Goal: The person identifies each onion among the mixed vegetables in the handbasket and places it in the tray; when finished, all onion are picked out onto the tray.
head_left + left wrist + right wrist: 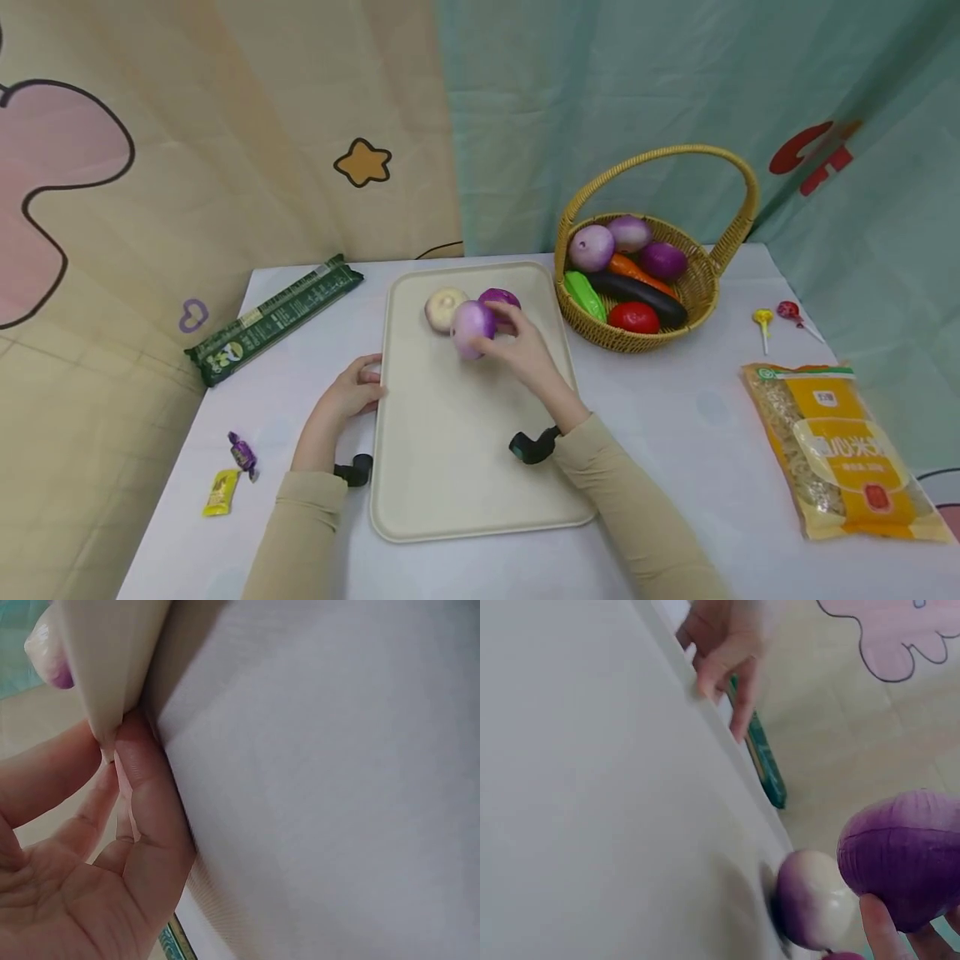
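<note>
My right hand (pixel 527 354) grips a purple onion (pixel 471 330) between thumb and fingers above the far part of the cream tray (pixel 450 450). Behind it, a pale onion (pixel 442 307) with a purple side (pixel 802 900) and a darker purple onion (pixel 500 297) lie on the tray, partly covered by the held one and the fingers. At the tray's left edge, my left hand (pixel 348 393) pinches the rim (pixel 112 697), thumb on one side and fingers on the other.
Right of the tray stands a wicker basket (pixel 716 287) of onions, eggplant, tomato and other vegetables. Two lollipops (pixel 763 320) and an orange food bag (pixel 847 450) lie at the right. At left are a long green packet (pixel 277 321) and two wrapped candies (pixel 242 455).
</note>
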Motion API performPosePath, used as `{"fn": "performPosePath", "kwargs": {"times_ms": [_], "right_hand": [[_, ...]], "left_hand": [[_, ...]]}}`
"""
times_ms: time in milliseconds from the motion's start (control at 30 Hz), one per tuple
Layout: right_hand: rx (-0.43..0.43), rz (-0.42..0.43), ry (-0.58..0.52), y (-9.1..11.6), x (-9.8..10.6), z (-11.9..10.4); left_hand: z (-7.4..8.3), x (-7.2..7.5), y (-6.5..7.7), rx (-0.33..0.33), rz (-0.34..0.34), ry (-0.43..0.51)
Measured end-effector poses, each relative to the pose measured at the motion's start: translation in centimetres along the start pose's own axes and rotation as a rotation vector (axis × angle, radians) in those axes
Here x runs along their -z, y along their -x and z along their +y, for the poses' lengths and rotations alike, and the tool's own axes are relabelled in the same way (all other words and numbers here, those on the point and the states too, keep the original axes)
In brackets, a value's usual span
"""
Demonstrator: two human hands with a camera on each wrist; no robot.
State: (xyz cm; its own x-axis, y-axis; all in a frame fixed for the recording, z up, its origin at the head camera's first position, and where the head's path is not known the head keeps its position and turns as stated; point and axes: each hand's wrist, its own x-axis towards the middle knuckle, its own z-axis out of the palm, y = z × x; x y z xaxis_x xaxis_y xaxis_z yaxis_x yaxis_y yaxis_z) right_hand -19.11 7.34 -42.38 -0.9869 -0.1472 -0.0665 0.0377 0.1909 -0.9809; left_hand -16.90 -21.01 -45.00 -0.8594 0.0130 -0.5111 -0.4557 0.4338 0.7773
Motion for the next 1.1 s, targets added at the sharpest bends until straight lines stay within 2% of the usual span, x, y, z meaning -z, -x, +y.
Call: {"fn": "performPosePath", "kwargs": {"times_ms": [100, 200, 367, 500, 733, 867, 1000, 1100], "right_hand": [[-0.065, -0.077, -0.042, -0.2, -2.4, 1.1], [-0.114, -0.118, -0.050, -0.4, -3.9, 2.3], [-0.128, -0.098, 0.027, -0.9, -5.2, 3.8], [-0.131, -0.056, 0.107, -1.2, -5.5, 4.0], [-0.121, -0.061, 0.136, -1.5, -5.3, 3.9], [-0.112, -0.058, 0.129, -1.3, -4.6, 3.1], [-0.077, -0.026, 0.127, -1.0, -2.9, 1.4], [-0.017, 0.052, 0.110, -0.9, -0.7, 0.0]], "left_hand": [[-0.1, -0.1, 0.0, -0.014, 0.004, 0.004], [-0.2, -0.3, 0.0, -0.019, 0.004, 0.013], [-0.2, -0.3, 0.1, -0.018, 0.002, 0.015], [-0.3, -0.1, 0.0, -0.021, -0.001, 0.022], [-0.1, 0.5, 0.3, -0.068, -0.025, 0.048], [-0.1, 0.4, 0.2, -0.036, -0.019, 0.036], [-0.2, 0.3, 0.0, -0.021, -0.013, 0.021], [-0.2, 0.3, 0.1, -0.043, -0.021, 0.035]]}}
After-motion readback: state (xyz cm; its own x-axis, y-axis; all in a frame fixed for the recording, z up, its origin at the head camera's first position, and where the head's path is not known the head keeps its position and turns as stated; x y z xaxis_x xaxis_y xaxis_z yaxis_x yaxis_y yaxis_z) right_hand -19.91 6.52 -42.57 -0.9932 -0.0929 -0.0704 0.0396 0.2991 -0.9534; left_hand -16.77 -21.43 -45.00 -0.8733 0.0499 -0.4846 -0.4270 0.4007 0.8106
